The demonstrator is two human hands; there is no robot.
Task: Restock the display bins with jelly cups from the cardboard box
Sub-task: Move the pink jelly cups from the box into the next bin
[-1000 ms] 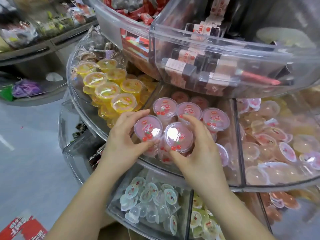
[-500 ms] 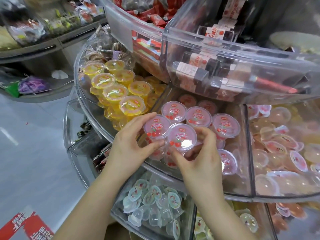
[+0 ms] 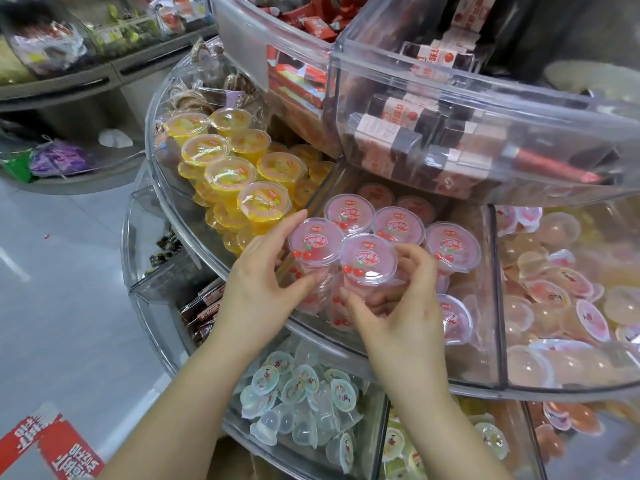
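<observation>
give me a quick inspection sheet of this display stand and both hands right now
surface: clear tiered bin, divided into compartments
job's things: pink jelly cups stacked upright in the middle compartment; yellow jelly cups in the one to its left
clutter: red-printed cardboard on the floor
grippers: left hand grips one front pink cup; right hand grips the cup beside it
cables: nothing seen
surroundings: grey floor

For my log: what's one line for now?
left hand holds pink cup | right hand holds front pink cup | both in middle bin
</observation>
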